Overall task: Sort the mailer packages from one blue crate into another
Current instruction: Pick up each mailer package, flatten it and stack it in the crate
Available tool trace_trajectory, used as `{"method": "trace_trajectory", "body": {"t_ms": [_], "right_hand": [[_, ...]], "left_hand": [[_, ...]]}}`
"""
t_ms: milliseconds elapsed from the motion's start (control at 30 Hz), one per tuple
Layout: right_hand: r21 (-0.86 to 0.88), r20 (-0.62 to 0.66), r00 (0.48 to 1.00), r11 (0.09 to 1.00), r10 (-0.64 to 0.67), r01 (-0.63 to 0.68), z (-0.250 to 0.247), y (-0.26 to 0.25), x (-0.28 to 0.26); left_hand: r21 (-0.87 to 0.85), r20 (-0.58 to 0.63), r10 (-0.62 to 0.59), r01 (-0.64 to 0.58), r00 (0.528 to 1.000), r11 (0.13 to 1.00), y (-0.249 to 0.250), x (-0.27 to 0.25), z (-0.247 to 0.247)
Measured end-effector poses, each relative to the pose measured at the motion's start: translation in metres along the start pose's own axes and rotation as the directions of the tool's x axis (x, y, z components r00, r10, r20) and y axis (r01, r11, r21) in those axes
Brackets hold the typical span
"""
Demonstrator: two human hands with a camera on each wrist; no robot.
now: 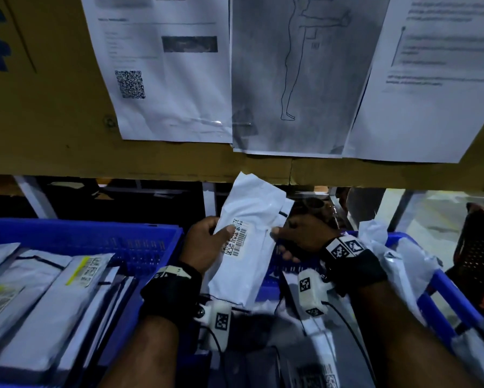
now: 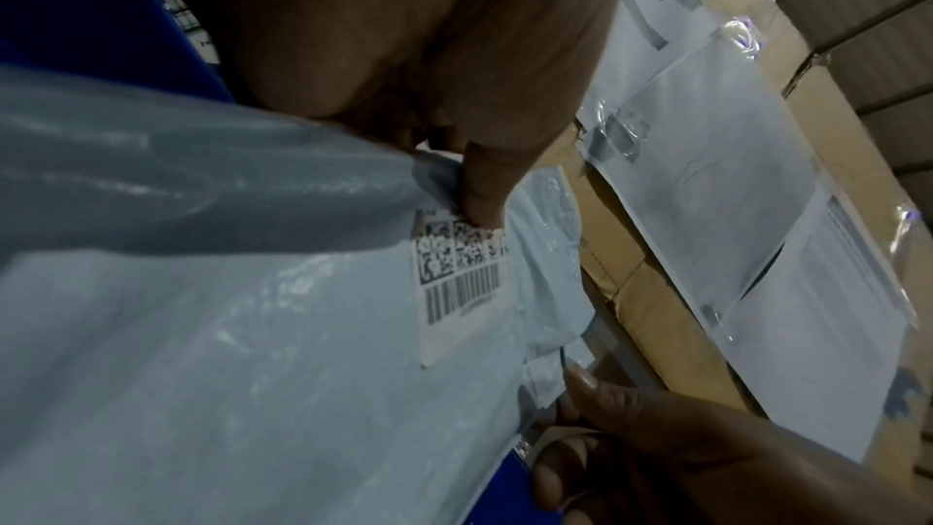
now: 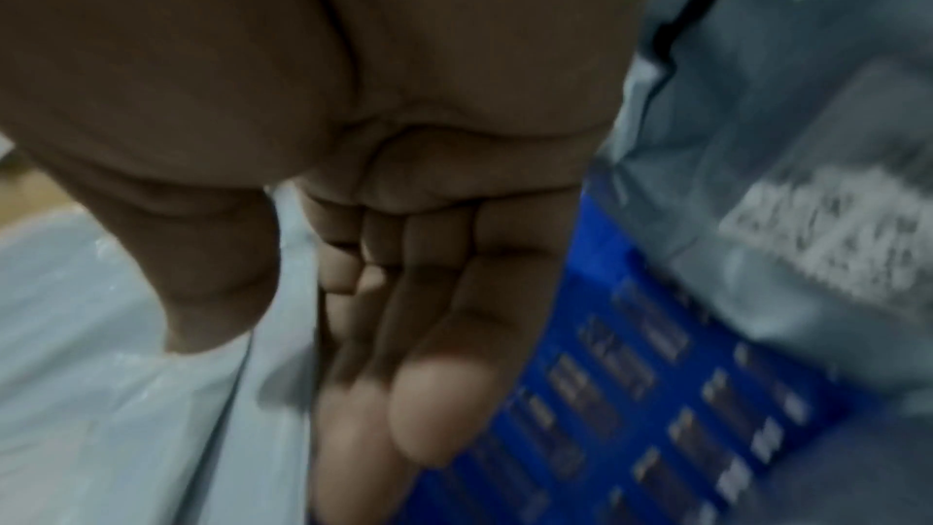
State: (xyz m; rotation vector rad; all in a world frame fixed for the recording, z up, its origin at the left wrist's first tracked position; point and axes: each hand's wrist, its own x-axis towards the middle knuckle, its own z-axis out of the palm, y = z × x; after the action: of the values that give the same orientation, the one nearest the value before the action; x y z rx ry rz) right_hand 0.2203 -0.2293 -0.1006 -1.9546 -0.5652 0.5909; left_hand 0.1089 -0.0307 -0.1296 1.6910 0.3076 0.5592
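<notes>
The white mailer package [image 1: 245, 239] stands upright above the gap between the two blue crates, label [image 1: 236, 238] facing me so I can read it. My left hand [image 1: 204, 243] pinches its left edge, thumb on the label; my right hand [image 1: 299, 236] steadies the right edge, thumb in front, fingers nearly straight behind. The left crate [image 1: 100, 233], beside the package, holds filed mailers.

White plastic mailer package [image 1: 249, 219] with barcode label, held upright between two blue plastic crates [image 1: 100, 236] [image 1: 445, 289], both holding more mailers
</notes>
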Motion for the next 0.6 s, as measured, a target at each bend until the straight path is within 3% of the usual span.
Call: {"method": "trace_trajectory", "body": {"t_ms": [133,233,300,467,600], "right_hand": [[-0.181,-0.157,0.975,0.975,-0.16,0.131,-0.008,-0.002,0.005],[-0.1,-0.292,0.928,0.972,-0.233,0.213,-0.01,-0.005,0.006],[-0.057,-0.353,0.9,0.966,-0.256,0.252,-0.009,-0.006,0.007],[0.035,-0.356,0.902,0.961,-0.243,0.273,-0.007,-0.011,0.003],[0.126,-0.328,0.917,0.952,-0.226,0.279,-0.008,-0.015,0.001]], "left_hand": [[0.013,0.023,-0.033,0.033,0.999,0.999,-0.005,-0.002,-0.006],[0.063,0.027,-0.021,0.019,0.999,0.998,-0.001,-0.006,-0.004],[-0.008,0.02,-0.016,0.016,1.0,1.0,0.007,-0.011,0.002],[-0.219,0.033,0.012,-0.005,0.999,0.976,0.018,-0.02,0.012],[-0.342,0.131,-0.043,0.086,0.99,0.936,0.02,-0.026,0.014]]}}
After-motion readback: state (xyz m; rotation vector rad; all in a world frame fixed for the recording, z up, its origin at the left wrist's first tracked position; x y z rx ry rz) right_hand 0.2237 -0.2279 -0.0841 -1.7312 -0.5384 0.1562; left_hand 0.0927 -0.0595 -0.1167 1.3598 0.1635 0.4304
